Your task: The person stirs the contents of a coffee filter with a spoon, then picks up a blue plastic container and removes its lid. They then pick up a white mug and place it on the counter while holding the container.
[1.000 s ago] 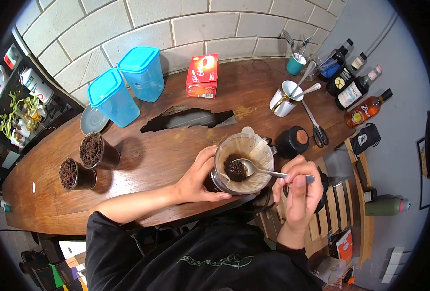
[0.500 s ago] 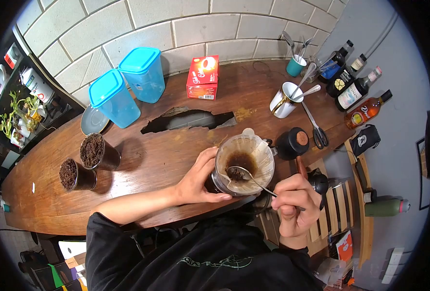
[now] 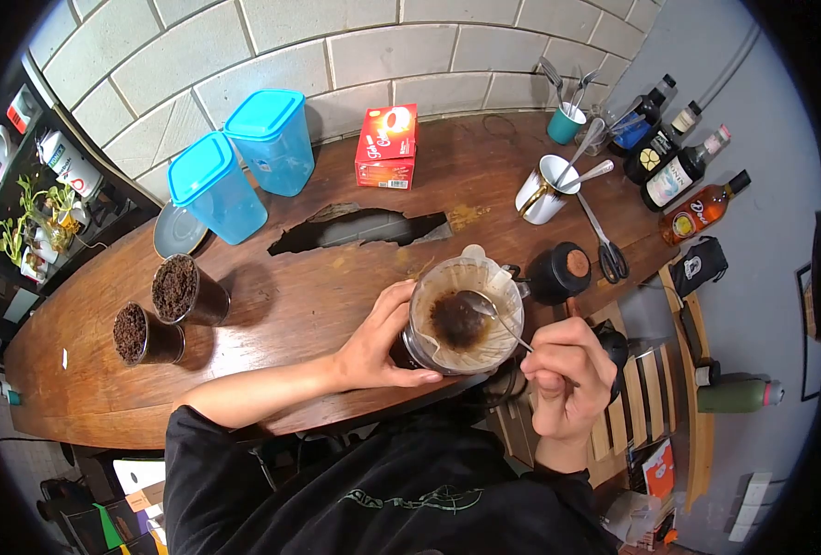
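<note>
My left hand (image 3: 379,346) is wrapped round the left side of a clear coffee dripper (image 3: 417,326), which holds a pale paper filter (image 3: 500,346). Wet, dark coffee grounds (image 3: 458,321) lie in the bottom of the filter. Pinched in my right hand (image 3: 569,377) is a metal spoon (image 3: 510,331), its bowl tilted inside the filter at the upper edge of the grounds. What stands under the dripper is mostly hidden by it and my left hand.
Two glasses of dark grounds (image 3: 177,287) stand left. Behind are blue-lidded containers (image 3: 267,139), a red box (image 3: 387,146) and a jagged hole (image 3: 359,231) in the wooden table (image 3: 318,287). At right are a black round item (image 3: 558,273), a white mug (image 3: 542,199), scissors (image 3: 611,259) and several bottles (image 3: 674,176).
The spoon's bowl has moved from the lower left of the grounds to their upper right. My right hand has shifted slightly, while my left hand stays on the dripper.
</note>
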{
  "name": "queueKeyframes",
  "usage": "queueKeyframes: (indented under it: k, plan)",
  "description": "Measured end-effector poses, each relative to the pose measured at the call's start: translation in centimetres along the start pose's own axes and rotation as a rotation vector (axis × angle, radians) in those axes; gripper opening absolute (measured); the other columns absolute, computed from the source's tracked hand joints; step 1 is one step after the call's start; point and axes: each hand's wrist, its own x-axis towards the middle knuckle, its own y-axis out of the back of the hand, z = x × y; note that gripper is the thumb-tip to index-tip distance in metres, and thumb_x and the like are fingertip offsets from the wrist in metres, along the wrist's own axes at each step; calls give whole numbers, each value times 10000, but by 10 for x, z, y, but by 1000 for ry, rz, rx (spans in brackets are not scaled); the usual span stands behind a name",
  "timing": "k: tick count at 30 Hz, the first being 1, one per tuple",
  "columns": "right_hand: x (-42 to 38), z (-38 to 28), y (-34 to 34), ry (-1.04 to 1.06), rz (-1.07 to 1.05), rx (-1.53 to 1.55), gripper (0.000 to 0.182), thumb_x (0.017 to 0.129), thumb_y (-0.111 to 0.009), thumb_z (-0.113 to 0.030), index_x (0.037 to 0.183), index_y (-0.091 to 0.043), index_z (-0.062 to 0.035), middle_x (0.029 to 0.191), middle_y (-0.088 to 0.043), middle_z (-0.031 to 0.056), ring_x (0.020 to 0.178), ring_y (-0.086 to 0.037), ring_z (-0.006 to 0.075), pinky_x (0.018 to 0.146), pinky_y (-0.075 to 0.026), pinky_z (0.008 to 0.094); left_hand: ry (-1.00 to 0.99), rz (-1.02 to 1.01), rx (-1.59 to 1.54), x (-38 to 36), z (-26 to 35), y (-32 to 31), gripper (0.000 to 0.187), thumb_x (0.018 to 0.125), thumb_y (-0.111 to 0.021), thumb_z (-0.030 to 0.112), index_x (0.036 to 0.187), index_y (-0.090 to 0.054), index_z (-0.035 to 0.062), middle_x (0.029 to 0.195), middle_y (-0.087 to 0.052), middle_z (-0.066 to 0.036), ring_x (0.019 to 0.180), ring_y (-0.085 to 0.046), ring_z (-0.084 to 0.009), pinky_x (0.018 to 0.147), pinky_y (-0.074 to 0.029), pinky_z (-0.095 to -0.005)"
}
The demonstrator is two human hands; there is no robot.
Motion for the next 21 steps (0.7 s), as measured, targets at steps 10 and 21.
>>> queueKeyframes:
  k: [10,21]
  plan:
    - [-2,9,-6,-100,-40,129,125,915,-625,-117,875,-601,-1,764,-611,112,613,-600,194,551,-463,286,-9,-15,33,1,0,2,918,668,-880,361,1347,-433,-65,1399,-383,-227,1332,-362,-409,1108,-309,-507]
    - [-5,16,-12,-487,159,620,289,1019,-504,-239,869,-520,7,802,-516,81,575,-473,93,533,-385,219,55,-24,-33,-2,-2,0,921,658,-888,366,1331,-440,-76,1396,-385,-228,1328,-363,-417,1103,-313,-515]
